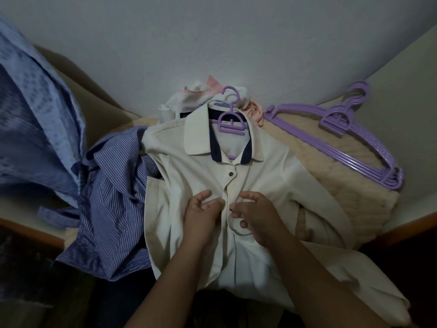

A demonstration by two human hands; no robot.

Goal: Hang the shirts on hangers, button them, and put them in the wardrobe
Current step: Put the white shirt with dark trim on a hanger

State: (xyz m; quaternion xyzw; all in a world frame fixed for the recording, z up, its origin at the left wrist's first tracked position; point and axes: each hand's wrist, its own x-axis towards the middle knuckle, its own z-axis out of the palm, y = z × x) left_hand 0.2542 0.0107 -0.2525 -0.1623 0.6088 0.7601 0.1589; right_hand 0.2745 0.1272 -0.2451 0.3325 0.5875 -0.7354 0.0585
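Note:
A cream shirt (203, 166) with a navy-lined collar lies face up on a cushioned surface, with a purple hanger (230, 123) inside its neck. One dark button (232, 173) below the collar is fastened. My left hand (201, 215) pinches the left edge of the placket at mid-chest. My right hand (256, 216) pinches the right edge just beside it, fingers curled into the fabric. The button under my fingers is hidden.
A blue striped shirt (111, 209) lies crumpled to the left, and a light blue patterned garment (35, 129) hangs at far left. Several spare purple hangers (350, 143) are stacked at the right on a beige quilted cover (331, 183). More clothes (189, 98) are piled behind the collar.

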